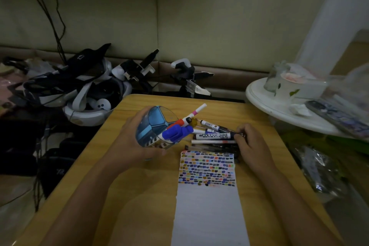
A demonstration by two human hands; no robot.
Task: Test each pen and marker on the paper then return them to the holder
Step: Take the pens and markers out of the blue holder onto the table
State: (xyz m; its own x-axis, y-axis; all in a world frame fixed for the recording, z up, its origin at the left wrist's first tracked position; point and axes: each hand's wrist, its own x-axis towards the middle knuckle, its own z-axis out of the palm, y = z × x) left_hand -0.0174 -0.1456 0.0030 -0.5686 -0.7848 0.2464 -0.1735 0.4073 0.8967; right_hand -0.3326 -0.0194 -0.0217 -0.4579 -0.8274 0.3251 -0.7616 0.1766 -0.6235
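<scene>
My left hand (132, 138) grips the blue patterned holder (153, 126) and tips it on its side above the wooden table (139, 185). Blue, red and pink-white markers (179, 128) stick out of its mouth toward the right. Several pens and markers (215, 138) lie in a pile on the table just beyond the paper. My right hand (249, 142) rests on the right end of that pile, fingertips closed on a dark pen (237, 135). The long white paper (207, 195) lies in front of me, its upper part covered with rows of small coloured test marks.
A white round table (279, 106) with a cup, glass jar and bags stands at the right. Headsets, straps and black cables (87, 86) are heaped at the left behind the table. A shiny plastic bag (317, 170) lies by the table's right edge.
</scene>
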